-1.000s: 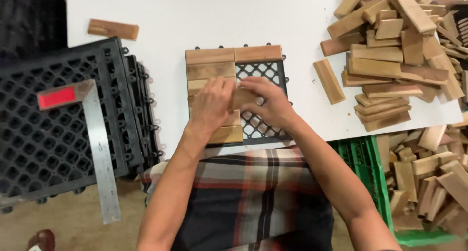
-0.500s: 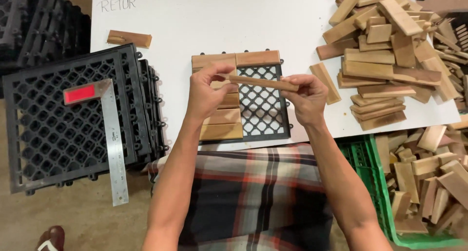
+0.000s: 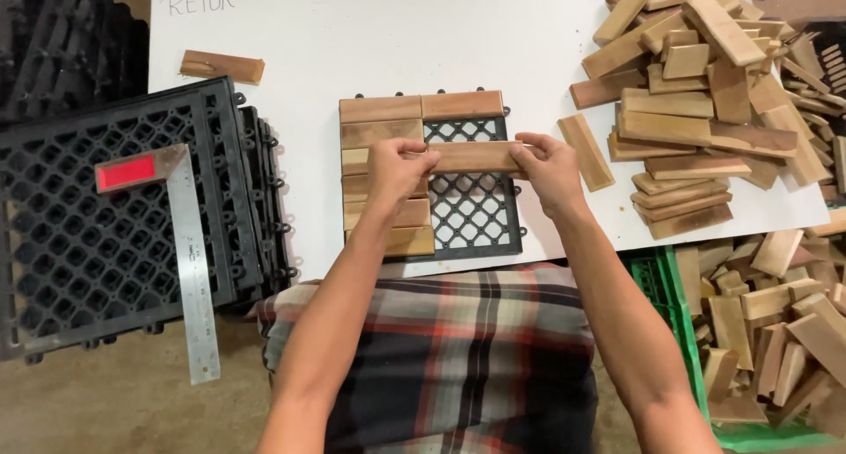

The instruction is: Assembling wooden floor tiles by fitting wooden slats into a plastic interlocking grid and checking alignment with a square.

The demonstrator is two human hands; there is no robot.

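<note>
Left column of grid (image 3: 471, 212) filled, top row too. Slat (image 3: 471, 157) pinched at both ends – left hand (image 3: 397, 167), right hand (image 3: 548, 167) – held over second row; right side below bare.

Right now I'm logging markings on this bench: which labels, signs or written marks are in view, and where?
Handwritten mark: dark capital letters at the white tabletop's far-left corner.
Red label: plain rectangle on the metal square's short arm, atop the black grid stack.
No packages or screens.
</note>
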